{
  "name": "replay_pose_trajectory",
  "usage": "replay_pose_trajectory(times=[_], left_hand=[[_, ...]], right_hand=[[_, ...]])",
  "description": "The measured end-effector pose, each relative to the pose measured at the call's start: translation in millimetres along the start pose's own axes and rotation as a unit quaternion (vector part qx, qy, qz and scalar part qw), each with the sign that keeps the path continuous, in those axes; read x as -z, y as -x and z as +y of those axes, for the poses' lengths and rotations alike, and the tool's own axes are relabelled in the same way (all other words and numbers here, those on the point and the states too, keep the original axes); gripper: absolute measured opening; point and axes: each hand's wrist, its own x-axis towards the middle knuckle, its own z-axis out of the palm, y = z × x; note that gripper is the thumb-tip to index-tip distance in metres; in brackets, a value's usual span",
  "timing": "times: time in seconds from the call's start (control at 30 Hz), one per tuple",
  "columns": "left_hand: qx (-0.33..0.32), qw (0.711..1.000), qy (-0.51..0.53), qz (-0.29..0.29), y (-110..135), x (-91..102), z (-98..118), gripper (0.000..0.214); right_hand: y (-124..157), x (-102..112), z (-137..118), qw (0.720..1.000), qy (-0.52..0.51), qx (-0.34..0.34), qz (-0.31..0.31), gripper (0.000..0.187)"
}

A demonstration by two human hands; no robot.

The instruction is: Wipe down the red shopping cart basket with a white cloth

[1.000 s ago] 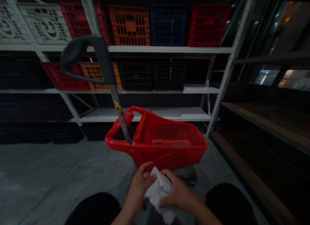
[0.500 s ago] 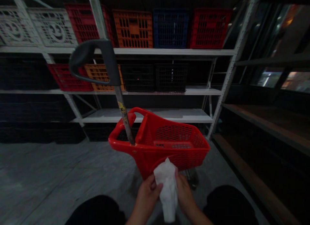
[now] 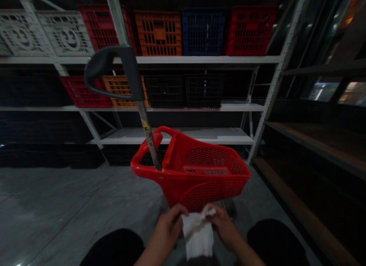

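A white cloth or wipe (image 3: 198, 237) hangs between my two hands, low in the view and in front of the cart. My left hand (image 3: 171, 224) pinches its upper left corner. At the upper right, my right hand (image 3: 221, 222) grips a bunched edge of it. Just beyond them stands a red plastic shopping cart (image 3: 197, 180) with perforated sides and a bare basket floor. From its rear rises a metal pole (image 3: 150, 138) topped by a dark grey loop handle (image 3: 133, 73). The cart's wheels are mostly hidden behind my hands.
Behind the cart, a white metal rack (image 3: 177, 60) holds an orange crate (image 3: 158, 33), a blue crate (image 3: 203, 31), a red crate (image 3: 251, 31) and several others. Dark shelving (image 3: 314, 144) runs along the right. My knees (image 3: 114, 247) frame the grey floor (image 3: 57, 205).
My hands have moved apart and the cloth is spread wider and folded over at its top, where before it was gathered and upright. It hangs slightly lower. The view has shifted slightly.
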Motion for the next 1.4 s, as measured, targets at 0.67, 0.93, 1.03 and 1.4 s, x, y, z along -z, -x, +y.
replay_pose_trajectory(times=[0.67, 0.93, 1.03, 1.4], left_hand=[[-0.160, 0.782, -0.473, 0.372, -75.8, 99.1, 15.6, 0.039], [-0.127, 0.740, -0.556, 0.357, -89.2, 97.1, 2.4, 0.031], [-0.132, 0.739, -0.554, 0.360, -92.0, 99.0, 0.5, 0.030], [-0.128, 0.736, -0.563, 0.353, -96.5, 102.3, -2.9, 0.029]], right_hand=[[-107.4, -35.0, -69.3, 0.754, 0.563, 0.337, 0.031, 0.043], [-102.4, 31.3, -10.0, 0.641, 0.666, 0.380, -0.027, 0.065], [-102.6, 22.6, -3.4, 0.655, 0.654, 0.376, 0.032, 0.064], [-116.9, -55.1, -0.9, 0.656, 0.647, 0.388, 0.006, 0.062]])
